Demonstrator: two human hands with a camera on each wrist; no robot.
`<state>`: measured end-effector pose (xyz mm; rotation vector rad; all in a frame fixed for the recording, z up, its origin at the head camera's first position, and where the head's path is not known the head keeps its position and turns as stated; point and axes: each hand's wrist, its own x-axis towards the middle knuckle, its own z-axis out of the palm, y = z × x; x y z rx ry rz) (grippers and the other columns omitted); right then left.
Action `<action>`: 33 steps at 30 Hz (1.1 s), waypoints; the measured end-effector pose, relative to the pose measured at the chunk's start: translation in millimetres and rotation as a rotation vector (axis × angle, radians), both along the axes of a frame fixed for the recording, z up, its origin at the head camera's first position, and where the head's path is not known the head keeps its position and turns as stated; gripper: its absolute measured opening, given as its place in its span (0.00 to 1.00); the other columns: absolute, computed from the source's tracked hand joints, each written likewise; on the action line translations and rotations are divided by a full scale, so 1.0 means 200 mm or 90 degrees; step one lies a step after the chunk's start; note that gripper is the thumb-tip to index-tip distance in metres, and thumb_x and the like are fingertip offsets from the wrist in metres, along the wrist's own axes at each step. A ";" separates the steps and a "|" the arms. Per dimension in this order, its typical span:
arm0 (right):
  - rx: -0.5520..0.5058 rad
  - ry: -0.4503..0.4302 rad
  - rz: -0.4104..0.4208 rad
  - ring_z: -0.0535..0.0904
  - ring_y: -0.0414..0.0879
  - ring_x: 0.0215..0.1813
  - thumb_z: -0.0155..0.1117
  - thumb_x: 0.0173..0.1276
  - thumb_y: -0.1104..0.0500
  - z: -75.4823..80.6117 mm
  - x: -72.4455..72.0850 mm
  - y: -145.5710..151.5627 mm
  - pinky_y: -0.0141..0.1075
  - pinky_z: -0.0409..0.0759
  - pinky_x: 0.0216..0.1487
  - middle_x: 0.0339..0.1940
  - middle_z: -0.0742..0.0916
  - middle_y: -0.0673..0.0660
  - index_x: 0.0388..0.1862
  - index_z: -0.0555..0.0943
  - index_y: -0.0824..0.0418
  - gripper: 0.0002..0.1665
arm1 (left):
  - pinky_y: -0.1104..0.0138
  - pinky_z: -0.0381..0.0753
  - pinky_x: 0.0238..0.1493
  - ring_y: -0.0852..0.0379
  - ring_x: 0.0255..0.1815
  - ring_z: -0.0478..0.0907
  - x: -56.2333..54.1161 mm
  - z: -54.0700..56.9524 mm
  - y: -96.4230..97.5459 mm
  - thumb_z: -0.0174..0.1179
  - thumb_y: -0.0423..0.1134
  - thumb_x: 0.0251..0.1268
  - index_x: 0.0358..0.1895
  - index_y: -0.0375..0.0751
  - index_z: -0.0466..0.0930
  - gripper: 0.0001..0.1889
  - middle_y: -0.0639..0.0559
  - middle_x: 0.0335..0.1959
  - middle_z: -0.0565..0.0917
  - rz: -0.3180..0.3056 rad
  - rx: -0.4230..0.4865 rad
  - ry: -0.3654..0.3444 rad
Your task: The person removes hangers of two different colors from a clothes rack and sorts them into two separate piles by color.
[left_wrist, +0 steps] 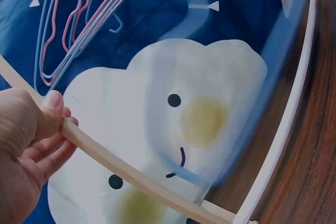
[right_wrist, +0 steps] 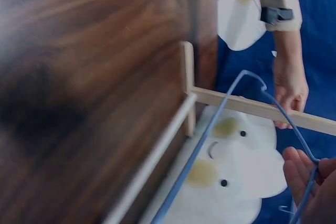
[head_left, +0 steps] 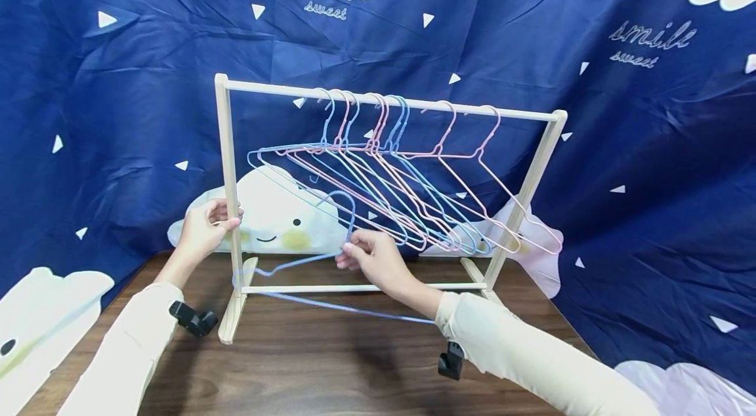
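In the head view my right hand (head_left: 382,264) pinches a blue clothes hanger (head_left: 302,261) by the neck below its hook. The hanger is held low in front of the rack, its long bottom bar (right_wrist: 202,141) slanting across the right wrist view. My left hand (head_left: 201,232) grips the left post (head_left: 226,140) of a wooden garment rack partway down, thumb on one side and fingers on the other. From the rack's top rail (head_left: 272,89) hang several blue and pink hangers (head_left: 440,151), bunched mostly around the middle.
The rack stands on a dark wooden table (head_left: 283,370), with a lower crossbar (head_left: 331,288) near the tabletop. Behind it hangs a blue curtain (head_left: 147,107) printed with clouds and triangles. Two pink hangers hang apart toward the right post (head_left: 534,166).
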<state>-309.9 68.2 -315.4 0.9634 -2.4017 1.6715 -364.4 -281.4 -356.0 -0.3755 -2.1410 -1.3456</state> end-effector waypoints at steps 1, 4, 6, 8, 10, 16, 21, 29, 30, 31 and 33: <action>0.005 -0.018 0.008 0.90 0.65 0.39 0.56 0.76 0.69 -0.03 0.01 0.01 0.46 0.89 0.42 0.36 0.89 0.74 0.38 0.80 0.77 0.10 | 0.86 0.77 0.37 0.82 0.35 0.80 0.00 0.00 0.00 0.65 0.22 0.62 0.54 0.19 0.78 0.17 0.22 0.47 0.85 0.000 -0.003 0.000; 0.028 -0.079 0.022 0.90 0.64 0.38 0.56 0.77 0.68 -0.10 0.01 0.01 0.43 0.89 0.40 0.35 0.89 0.74 0.39 0.81 0.77 0.12 | 0.85 0.78 0.36 0.78 0.34 0.82 0.00 0.02 -0.01 0.65 0.22 0.62 0.53 0.19 0.79 0.17 0.22 0.46 0.84 0.001 -0.013 -0.003; 0.039 -0.124 0.026 0.90 0.62 0.36 0.55 0.77 0.67 -0.15 0.00 0.00 0.44 0.89 0.39 0.34 0.89 0.74 0.40 0.82 0.78 0.12 | 0.85 0.78 0.36 0.76 0.34 0.83 0.00 0.03 -0.02 0.65 0.22 0.62 0.53 0.19 0.79 0.17 0.22 0.46 0.85 0.001 -0.020 -0.006; 0.039 -0.174 0.031 0.90 0.56 0.32 0.55 0.77 0.67 -0.21 -0.01 -0.01 0.40 0.89 0.36 0.33 0.89 0.74 0.40 0.81 0.79 0.13 | 0.84 0.78 0.36 0.72 0.34 0.85 0.00 0.03 -0.02 0.65 0.22 0.63 0.54 0.20 0.79 0.17 0.23 0.46 0.85 0.002 -0.027 -0.011; 0.031 -0.220 0.030 0.90 0.52 0.29 0.54 0.77 0.68 -0.26 -0.02 -0.02 0.38 0.88 0.33 0.33 0.89 0.76 0.41 0.81 0.80 0.13 | 0.84 0.78 0.36 0.70 0.34 0.85 0.00 0.03 -0.02 0.65 0.23 0.63 0.55 0.20 0.79 0.17 0.24 0.47 0.85 0.003 -0.032 -0.014; 0.027 -0.325 0.013 0.90 0.49 0.28 0.55 0.77 0.68 -0.42 -0.03 -0.08 0.34 0.87 0.30 0.34 0.89 0.76 0.40 0.82 0.79 0.13 | 0.84 0.77 0.35 0.63 0.35 0.87 0.00 0.01 -0.02 0.65 0.23 0.62 0.55 0.21 0.79 0.18 0.25 0.47 0.86 0.009 -0.042 -0.016; 0.028 -0.361 0.022 0.88 0.45 0.26 0.58 0.75 0.69 -0.53 -0.03 -0.10 0.35 0.88 0.31 0.35 0.88 0.78 0.41 0.82 0.80 0.12 | 0.83 0.78 0.35 0.62 0.34 0.87 -0.01 0.01 -0.01 0.65 0.22 0.61 0.54 0.21 0.79 0.18 0.25 0.46 0.86 0.005 -0.038 -0.009; 0.064 -0.315 -0.026 0.83 0.41 0.20 0.68 0.62 0.76 -0.62 -0.02 -0.14 0.36 0.87 0.28 0.28 0.88 0.75 0.32 0.83 0.80 0.03 | 0.85 0.77 0.36 0.79 0.33 0.80 -0.01 0.00 -0.01 0.65 0.21 0.60 0.53 0.20 0.78 0.17 0.22 0.45 0.85 -0.008 -0.020 -0.001; 0.079 -0.302 -0.040 0.83 0.41 0.19 0.69 0.60 0.76 -0.63 -0.02 -0.15 0.36 0.87 0.27 0.26 0.89 0.73 0.29 0.83 0.79 0.03 | 0.85 0.77 0.36 0.80 0.33 0.79 -0.01 0.00 -0.01 0.65 0.21 0.60 0.53 0.19 0.78 0.17 0.22 0.45 0.85 -0.010 -0.016 0.001; 0.096 -0.287 -0.053 0.83 0.41 0.18 0.71 0.58 0.76 -0.63 -0.02 -0.15 0.36 0.87 0.26 0.24 0.89 0.71 0.27 0.83 0.77 0.04 | 0.85 0.77 0.36 0.81 0.33 0.79 -0.01 0.00 -0.01 0.65 0.20 0.60 0.52 0.19 0.79 0.17 0.22 0.45 0.85 -0.011 -0.013 0.004; 0.129 -0.254 -0.067 0.83 0.43 0.17 0.73 0.55 0.76 -0.64 -0.02 -0.16 0.35 0.86 0.23 0.21 0.89 0.67 0.23 0.83 0.75 0.06 | 0.85 0.77 0.36 0.82 0.34 0.79 -0.02 0.00 -0.01 0.65 0.20 0.60 0.52 0.19 0.79 0.17 0.21 0.45 0.84 -0.015 -0.007 0.010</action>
